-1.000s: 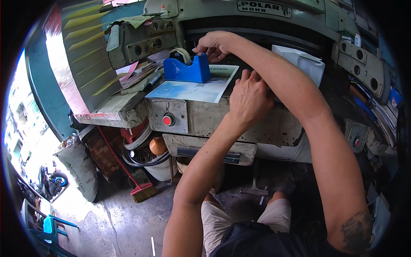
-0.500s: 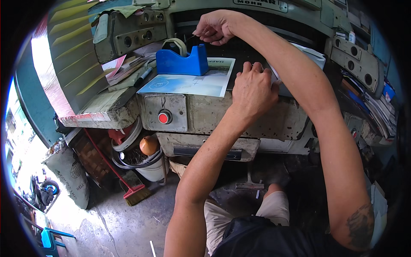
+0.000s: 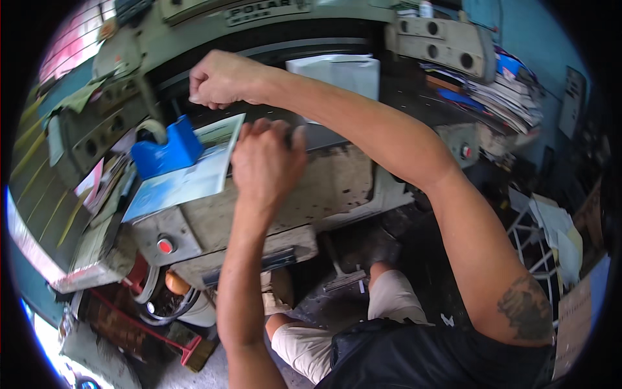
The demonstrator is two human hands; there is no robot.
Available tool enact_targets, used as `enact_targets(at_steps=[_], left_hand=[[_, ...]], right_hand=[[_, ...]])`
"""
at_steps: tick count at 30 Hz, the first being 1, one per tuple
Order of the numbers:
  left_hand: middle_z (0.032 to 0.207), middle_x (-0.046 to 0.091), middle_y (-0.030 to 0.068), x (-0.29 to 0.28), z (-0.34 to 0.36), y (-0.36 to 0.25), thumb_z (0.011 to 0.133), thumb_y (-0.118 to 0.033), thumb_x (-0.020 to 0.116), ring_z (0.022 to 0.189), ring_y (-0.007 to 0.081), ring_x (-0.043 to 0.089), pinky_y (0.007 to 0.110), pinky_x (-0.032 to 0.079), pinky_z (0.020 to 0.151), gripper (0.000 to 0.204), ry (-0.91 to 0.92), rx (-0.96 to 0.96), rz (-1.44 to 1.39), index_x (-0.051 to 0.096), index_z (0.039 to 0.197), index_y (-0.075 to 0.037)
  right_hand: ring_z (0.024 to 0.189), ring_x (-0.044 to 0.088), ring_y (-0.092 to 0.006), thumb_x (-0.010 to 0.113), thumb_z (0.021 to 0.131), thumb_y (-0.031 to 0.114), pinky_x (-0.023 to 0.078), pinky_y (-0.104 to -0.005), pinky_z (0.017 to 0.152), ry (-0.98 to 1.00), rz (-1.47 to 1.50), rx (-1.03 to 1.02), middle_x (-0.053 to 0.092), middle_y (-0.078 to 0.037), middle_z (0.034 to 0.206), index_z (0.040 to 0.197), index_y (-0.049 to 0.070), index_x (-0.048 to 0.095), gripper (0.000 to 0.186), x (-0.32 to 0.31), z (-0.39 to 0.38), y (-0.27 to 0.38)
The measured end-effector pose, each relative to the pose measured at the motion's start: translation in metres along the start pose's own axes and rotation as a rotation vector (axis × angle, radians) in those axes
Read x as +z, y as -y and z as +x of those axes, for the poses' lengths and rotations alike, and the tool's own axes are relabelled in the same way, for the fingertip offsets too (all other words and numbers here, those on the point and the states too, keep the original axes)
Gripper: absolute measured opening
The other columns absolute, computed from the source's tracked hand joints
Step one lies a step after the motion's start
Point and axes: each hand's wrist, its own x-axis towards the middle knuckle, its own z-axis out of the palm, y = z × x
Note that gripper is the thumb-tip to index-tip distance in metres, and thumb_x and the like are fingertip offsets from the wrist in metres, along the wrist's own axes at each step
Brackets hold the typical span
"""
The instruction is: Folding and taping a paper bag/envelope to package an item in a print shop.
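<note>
Half curling left hand (image 3: 267, 162), drawing pinched right hand (image 3: 220, 78) farther off tape dispenser (image 3: 166, 154) toward one o'clock, likely freeing it, can't tell if holding anything.

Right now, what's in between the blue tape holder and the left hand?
In the head view, part of the printed sheet lies between the blue tape holder and the left hand; whether the hand touches the sheet is unclear.
</note>
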Motion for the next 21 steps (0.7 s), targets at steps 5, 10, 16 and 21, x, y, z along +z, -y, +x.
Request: enact_targets(at_steps=[5, 10, 16, 21], left_hand=[[0.088, 0.072, 0.0105, -0.001, 0.012, -0.011, 0.088, -0.028, 0.078, 0.087, 0.0315, 0.068, 0.043, 0.052, 0.082, 0.021, 0.062, -0.052, -0.115, 0.079, 0.094, -0.007], [0.084, 0.074, 0.0087, 0.002, 0.045, -0.028, 0.085, -0.021, 0.080, 0.083, 0.0248, 0.072, 0.038, 0.054, 0.074, 0.019, -0.028, 0.162, -0.117, 0.081, 0.099, -0.008], [0.067, 0.072, 0.0128, 0.030, 0.072, -0.072, 0.085, -0.031, 0.081, 0.059, 0.0193, 0.070, 0.033, 0.055, 0.063, 0.034, 0.290, -0.168, -0.297, 0.082, 0.100, -0.001], [0.074, 0.076, 0.0192, 0.047, 0.080, -0.089, 0.082, -0.030, 0.083, 0.073, 0.0310, 0.076, 0.041, 0.059, 0.077, 0.033, 0.362, -0.343, -0.331, 0.083, 0.096, -0.001]], right_hand=[[0.076, 0.071, -0.0175, 0.071, 0.090, 0.009, 0.056, -0.0313, 0.072, -0.315, -0.386, -0.504, 0.074, -0.008, 0.085, 0.101, 0.006, 0.076, 0.012, -0.107, -0.156, 0.034], [0.079, 0.058, -0.0033, 0.069, 0.096, -0.001, 0.050, -0.0198, 0.070, -0.362, -0.386, -0.184, 0.068, 0.002, 0.090, 0.123, 0.007, 0.071, 0.028, -0.168, -0.241, -0.006], [0.077, 0.057, -0.0029, 0.072, 0.093, -0.002, 0.048, -0.0195, 0.069, -0.340, -0.253, -0.109, 0.064, 0.004, 0.082, 0.150, 0.014, 0.051, 0.062, -0.172, -0.242, -0.067], [0.079, 0.060, -0.0040, 0.074, 0.092, -0.001, 0.052, -0.0220, 0.071, -0.311, -0.293, -0.124, 0.067, 0.002, 0.081, 0.142, 0.011, 0.054, 0.055, -0.177, -0.228, -0.087]])
